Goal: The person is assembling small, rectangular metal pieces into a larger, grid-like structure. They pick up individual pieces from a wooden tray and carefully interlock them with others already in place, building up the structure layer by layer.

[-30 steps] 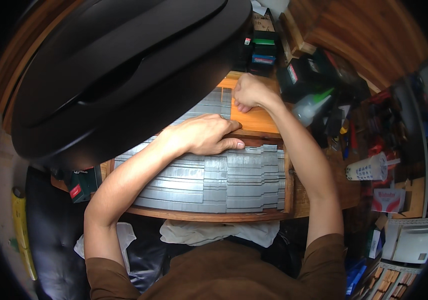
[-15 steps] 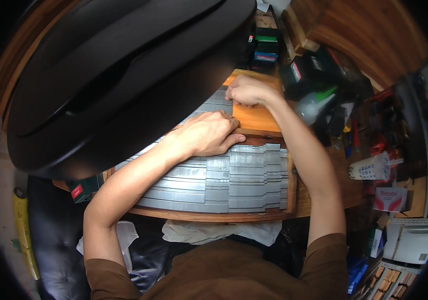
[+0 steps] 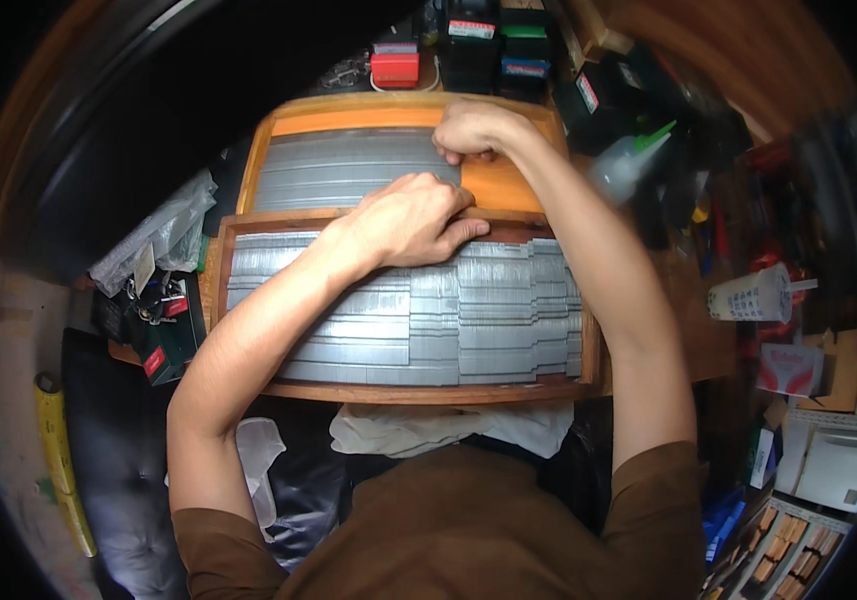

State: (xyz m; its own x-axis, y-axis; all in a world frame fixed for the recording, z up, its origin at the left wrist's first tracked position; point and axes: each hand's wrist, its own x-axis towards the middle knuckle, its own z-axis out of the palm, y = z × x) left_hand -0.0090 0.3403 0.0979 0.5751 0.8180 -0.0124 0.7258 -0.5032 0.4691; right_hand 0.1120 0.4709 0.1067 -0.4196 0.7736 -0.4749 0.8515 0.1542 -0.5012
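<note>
Two sets of grey strips: the near strips [image 3: 504, 320] lie in the near wooden tray [image 3: 429, 394], the far strips [image 3: 354, 165] in the far wooden tray [image 3: 499, 188]. My left hand [image 3: 411, 218] lies, fingers bent, across the rim between them. My right hand [image 3: 477, 131], fingers curled inward, meets the far strips' right end; whether either pinches anything, I cannot tell.

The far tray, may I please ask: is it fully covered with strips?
No, the far tray shows bare orange wood right of its grey strips.
</note>
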